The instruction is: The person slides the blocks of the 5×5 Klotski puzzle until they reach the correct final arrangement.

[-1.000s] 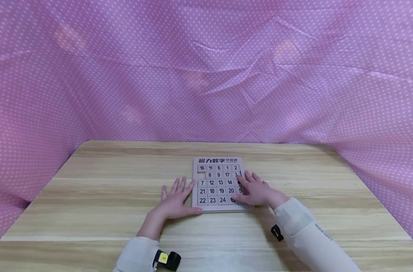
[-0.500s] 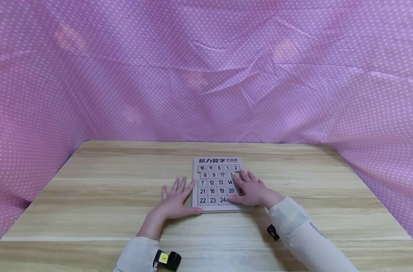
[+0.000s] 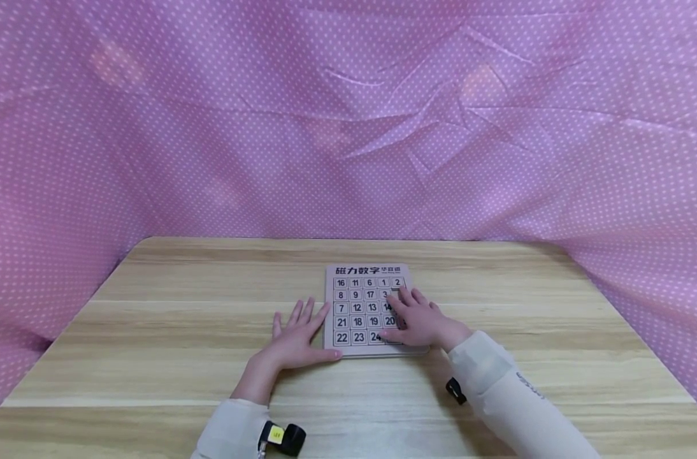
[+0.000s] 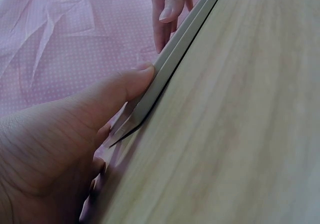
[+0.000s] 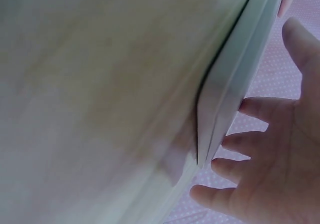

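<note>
A sliding number puzzle (image 3: 354, 352) lies flat on the wooden table, its numbered tiles in a grid under a printed title. My left hand (image 3: 294, 344) rests at its left side, fingers spread, with the thumb (image 4: 137, 82) on the near left corner. Over the right part of the board is my right hand (image 3: 423, 322), fingers spread and the index fingertip at the 3 tile (image 3: 385, 294). Right of that tile a gap shows in the second row. The right hand covers several tiles in the lower right. In the right wrist view its fingers are extended along the board's edge.
The wooden table (image 3: 153, 338) extends around the board. Pink dotted cloth (image 3: 348, 127) hangs behind it and on both sides. A black wrist camera (image 3: 291, 440) is strapped to the left sleeve, another black device (image 3: 455, 391) to the right.
The second-row tiles 8, 9, 17 and 3 have slid left, so the gap moved from the row's left end to its right. My right hand moved left with them; the left stayed put.
</note>
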{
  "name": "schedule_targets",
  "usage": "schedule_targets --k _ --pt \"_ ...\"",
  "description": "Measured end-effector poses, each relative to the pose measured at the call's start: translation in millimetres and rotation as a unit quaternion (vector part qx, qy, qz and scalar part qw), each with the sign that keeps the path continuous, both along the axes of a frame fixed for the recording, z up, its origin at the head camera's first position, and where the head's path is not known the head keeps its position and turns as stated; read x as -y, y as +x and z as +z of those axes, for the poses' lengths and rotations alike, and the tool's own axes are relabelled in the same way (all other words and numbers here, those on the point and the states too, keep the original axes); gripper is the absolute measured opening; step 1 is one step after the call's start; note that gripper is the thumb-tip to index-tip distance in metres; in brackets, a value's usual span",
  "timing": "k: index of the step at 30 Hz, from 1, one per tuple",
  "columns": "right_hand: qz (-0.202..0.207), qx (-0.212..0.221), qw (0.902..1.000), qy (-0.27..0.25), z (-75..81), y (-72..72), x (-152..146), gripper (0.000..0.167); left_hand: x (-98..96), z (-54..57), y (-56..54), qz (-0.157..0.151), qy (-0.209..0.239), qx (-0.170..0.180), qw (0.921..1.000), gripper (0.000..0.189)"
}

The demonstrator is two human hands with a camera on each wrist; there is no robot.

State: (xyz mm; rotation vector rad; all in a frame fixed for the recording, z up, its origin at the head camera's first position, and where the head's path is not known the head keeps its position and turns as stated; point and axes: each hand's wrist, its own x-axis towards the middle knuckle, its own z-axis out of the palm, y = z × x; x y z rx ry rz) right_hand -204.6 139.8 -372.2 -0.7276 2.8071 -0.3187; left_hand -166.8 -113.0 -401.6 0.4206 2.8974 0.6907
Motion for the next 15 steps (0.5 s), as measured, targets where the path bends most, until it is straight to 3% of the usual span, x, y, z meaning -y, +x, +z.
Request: schedule_targets --k 15 --pt "-0.035 0.011 0.9993 0.001 2.5 1.4 -12 0.084 2.9 0.9 -1.0 -0.004 -0.002 0.002 1.0000 0.096"
